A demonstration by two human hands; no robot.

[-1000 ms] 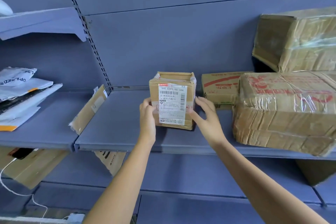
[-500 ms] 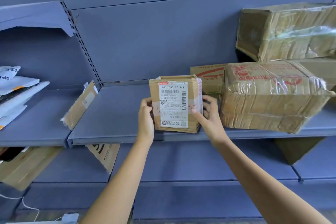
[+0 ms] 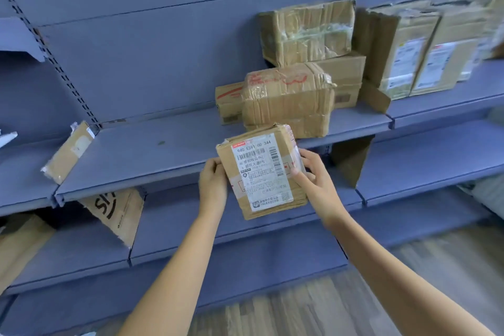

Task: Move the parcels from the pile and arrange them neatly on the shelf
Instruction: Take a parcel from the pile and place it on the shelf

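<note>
Head view: both arms reach forward from 6 o'clock, forearms converging on the small parcel (image 3: 261, 172). Left hand (image 3: 212, 185) sits flat on its left side, fingers wrapped behind, out of sight. Right hand (image 3: 313, 177) grips the right side, thumb on the front face near the label, fingers curled round the back edge. Fingers of both hands are clamped on the small parcel. It is held in the air, tilted, top leaning left, label facing the camera, in front of the front lip of the middle shelf (image 3: 152, 153), not resting on it.

Open room: the middle shelf is bare from 9 o'clock of the small parcel to a flat envelope (image 3: 68, 153) leaning at the shelf joint. At 12 o'clock, close behind, a taped box (image 3: 286, 101) sits near the shelf edge, with stacked boxes (image 3: 308, 33) behind it. More parcels (image 3: 420, 49) at 2 o'clock.
</note>
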